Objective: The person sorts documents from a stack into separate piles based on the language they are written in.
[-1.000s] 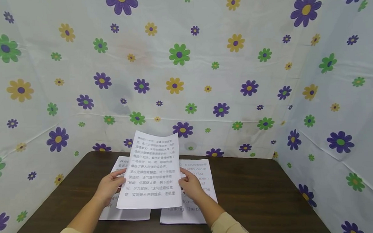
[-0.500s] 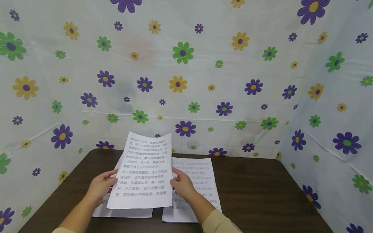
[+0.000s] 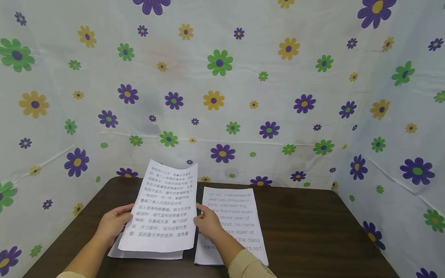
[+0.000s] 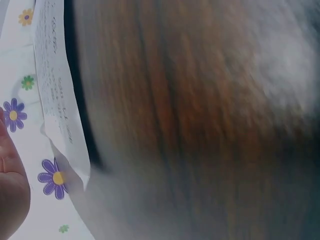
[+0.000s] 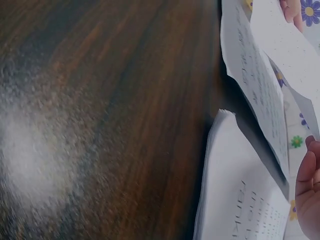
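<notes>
Both hands hold a white sheet of paper (image 3: 158, 208) printed with Chinese text, tilted up toward the head camera. My left hand (image 3: 112, 226) pinches its left edge, while my right hand (image 3: 208, 221) pinches the right edge with thumb and fingers. Beneath it lies another printed paper (image 3: 145, 255), mostly hidden in the head view; the right wrist view shows more of this lower paper (image 5: 255, 85), with a gap up to the held sheet (image 5: 292, 57). To the right, a stack of paper (image 3: 232, 200) with English text is partly covered by my right hand and forearm.
The papers lie on a dark brown wooden table (image 3: 304, 226). White cloth walls (image 3: 190, 78) with purple, green and yellow flowers stand around its back and sides. Beige sleeves (image 3: 252, 270) cover the forearms near the front edge.
Both hands have moved left with the held sheet, bringing it over the left paper and uncovering more of the English stack. The head view has shifted slightly.
</notes>
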Available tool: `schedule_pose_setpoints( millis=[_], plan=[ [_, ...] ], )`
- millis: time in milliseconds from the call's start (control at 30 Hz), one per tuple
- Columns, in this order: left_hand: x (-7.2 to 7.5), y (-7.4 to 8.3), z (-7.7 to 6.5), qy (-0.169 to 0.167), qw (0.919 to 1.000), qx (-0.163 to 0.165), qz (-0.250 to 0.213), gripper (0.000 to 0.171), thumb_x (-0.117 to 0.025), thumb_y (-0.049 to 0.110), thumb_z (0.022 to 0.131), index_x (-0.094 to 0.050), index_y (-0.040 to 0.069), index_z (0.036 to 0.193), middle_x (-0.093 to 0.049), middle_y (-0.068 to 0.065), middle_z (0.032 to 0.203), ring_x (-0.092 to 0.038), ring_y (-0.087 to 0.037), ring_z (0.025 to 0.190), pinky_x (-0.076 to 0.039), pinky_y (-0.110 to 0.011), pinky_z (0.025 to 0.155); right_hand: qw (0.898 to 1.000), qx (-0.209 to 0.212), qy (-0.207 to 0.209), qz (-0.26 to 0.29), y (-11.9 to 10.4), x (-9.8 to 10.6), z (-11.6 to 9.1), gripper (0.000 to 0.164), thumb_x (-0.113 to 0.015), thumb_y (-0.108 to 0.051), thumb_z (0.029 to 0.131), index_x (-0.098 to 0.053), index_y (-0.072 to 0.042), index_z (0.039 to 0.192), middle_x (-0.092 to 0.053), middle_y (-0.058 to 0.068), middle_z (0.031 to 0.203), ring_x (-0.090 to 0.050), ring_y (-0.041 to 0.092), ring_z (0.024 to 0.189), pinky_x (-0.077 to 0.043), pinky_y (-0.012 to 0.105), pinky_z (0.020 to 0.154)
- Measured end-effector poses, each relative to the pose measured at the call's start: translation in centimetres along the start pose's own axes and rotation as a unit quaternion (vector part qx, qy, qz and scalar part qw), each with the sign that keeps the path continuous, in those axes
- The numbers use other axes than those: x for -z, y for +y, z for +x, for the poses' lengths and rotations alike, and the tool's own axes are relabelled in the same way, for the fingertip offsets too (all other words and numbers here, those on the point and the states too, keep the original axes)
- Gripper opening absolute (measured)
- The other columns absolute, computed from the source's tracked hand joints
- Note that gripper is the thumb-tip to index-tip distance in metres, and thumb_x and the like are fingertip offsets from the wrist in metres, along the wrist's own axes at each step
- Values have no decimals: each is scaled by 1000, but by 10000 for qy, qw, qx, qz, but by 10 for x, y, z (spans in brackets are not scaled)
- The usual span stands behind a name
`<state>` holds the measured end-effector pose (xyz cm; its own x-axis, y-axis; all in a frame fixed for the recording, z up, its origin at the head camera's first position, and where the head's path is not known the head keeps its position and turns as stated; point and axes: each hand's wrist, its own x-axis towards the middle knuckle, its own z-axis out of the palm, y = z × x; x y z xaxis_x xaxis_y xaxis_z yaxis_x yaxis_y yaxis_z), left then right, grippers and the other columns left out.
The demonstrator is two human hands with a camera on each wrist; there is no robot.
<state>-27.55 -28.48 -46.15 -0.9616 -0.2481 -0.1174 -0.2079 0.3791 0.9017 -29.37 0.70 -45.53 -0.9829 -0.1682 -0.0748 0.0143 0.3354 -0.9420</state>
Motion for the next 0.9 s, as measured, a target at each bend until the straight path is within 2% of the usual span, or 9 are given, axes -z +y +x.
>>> schedule_pose_setpoints(
  millis=[100,267,533,900],
  plan=[
    [3,-3,1,28,9999,36,103,51,-46,17,99,-41,-1,146,-48,-31,139,-62,-20,93,-52,-24,67,10000,-5,-69,39,1,-4,0,56,-56,-3,90,-47,-6,145,-52,-4,63,-46,6,54,-40,15,47],
    [7,-6,3,43,9995,125,281,51,-47,20,99,-41,-1,146,-48,-31,140,-62,-27,100,-50,-22,65,9999,22,-58,-100,4,-10,2,55,-58,-3,88,-48,-4,143,-60,-2,68,-55,9,57,-44,16,48],
    [9,-14,5,26,9988,195,446,51,-46,20,99,-41,-1,145,-47,-31,141,-61,-33,108,-52,-24,70,9994,-136,-105,-284,7,-19,3,53,-60,-3,88,-51,-4,141,-61,-1,68,-58,11,57,-45,19,48],
    [11,-24,3,154,9984,33,549,48,-47,15,98,-45,-5,141,-54,-32,131,-64,-20,87,-52,-27,66,9962,-256,-8,-827,9,-28,0,50,-65,-8,87,-56,-5,136,-61,-1,78,-56,11,65,-45,23,54]
  ],
)
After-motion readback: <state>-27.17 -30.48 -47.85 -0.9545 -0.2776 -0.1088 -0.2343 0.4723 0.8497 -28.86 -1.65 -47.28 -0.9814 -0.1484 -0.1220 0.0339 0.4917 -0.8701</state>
